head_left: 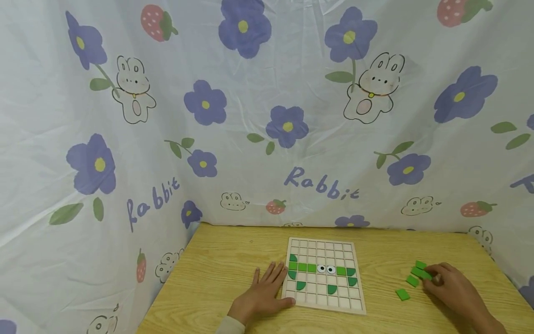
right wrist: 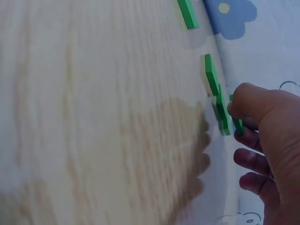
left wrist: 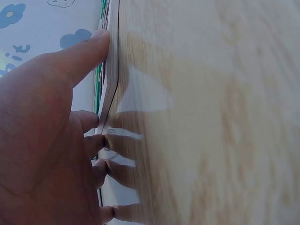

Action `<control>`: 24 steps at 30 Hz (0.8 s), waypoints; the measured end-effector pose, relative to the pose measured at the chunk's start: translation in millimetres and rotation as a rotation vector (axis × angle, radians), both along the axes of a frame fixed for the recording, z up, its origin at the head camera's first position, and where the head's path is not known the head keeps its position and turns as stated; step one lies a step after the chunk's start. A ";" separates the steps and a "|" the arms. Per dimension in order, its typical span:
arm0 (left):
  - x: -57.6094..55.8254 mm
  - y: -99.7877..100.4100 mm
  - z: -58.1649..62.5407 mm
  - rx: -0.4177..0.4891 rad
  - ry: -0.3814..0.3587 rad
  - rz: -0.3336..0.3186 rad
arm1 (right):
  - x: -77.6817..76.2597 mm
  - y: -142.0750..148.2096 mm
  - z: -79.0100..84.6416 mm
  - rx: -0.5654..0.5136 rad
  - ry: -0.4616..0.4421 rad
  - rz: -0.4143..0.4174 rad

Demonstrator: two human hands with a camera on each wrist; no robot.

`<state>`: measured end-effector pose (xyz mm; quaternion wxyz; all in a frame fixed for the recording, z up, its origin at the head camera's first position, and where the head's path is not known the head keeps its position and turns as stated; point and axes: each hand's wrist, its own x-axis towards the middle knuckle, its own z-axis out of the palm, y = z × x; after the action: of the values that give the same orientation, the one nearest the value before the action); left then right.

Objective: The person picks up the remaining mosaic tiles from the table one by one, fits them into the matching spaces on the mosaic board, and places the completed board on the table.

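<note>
In the head view, a pale wooden grid board point(head_left: 328, 254) lies on the table. A row across it has green square tiles point(head_left: 302, 267), two round eye tiles point(head_left: 331, 269) and a dark green quarter-round tile point(head_left: 351, 272); other quarter-rounds sit above and below. My left hand point(head_left: 260, 295) rests with spread fingers at the board's left side, its thumb at the lower left corner. To the right of the board, my right hand point(head_left: 454, 286) pinches a green square tile point(right wrist: 238, 124) between thumb and fingertip, just over several loose green tiles point(head_left: 412, 280).
One loose green tile point(head_left: 402, 294) lies nearer the board than the others. The wood-grain table point(head_left: 225, 250) ends at the back and sides against a white curtain point(head_left: 250, 153) printed with flowers and rabbits.
</note>
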<state>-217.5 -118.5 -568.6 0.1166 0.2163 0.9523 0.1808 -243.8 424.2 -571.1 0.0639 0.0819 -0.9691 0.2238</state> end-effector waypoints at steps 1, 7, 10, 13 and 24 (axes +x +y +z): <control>0.1 0.1 0.4 0.001 -0.001 0.000 | 0.2 -0.8 0.7 -0.001 0.006 -0.001; 1.2 0.1 2.7 0.002 -0.004 0.001 | 0.8 -5.4 6.7 -0.015 0.005 0.006; 1.7 0.1 3.3 0.002 -0.005 -0.001 | 0.6 -9.4 8.7 -0.021 0.033 0.007; 2.4 0.1 3.8 0.002 -0.008 -0.002 | 0.4 -15.0 10.2 -0.015 0.076 0.004; 2.5 -0.3 3.6 0.009 -0.010 -0.006 | 3.6 -35.1 19.8 -0.029 0.153 0.035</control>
<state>-215.0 -118.8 -565.0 0.1207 0.2187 0.9503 0.1859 -240.2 389.1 -551.4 0.1352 0.1147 -0.9564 0.2321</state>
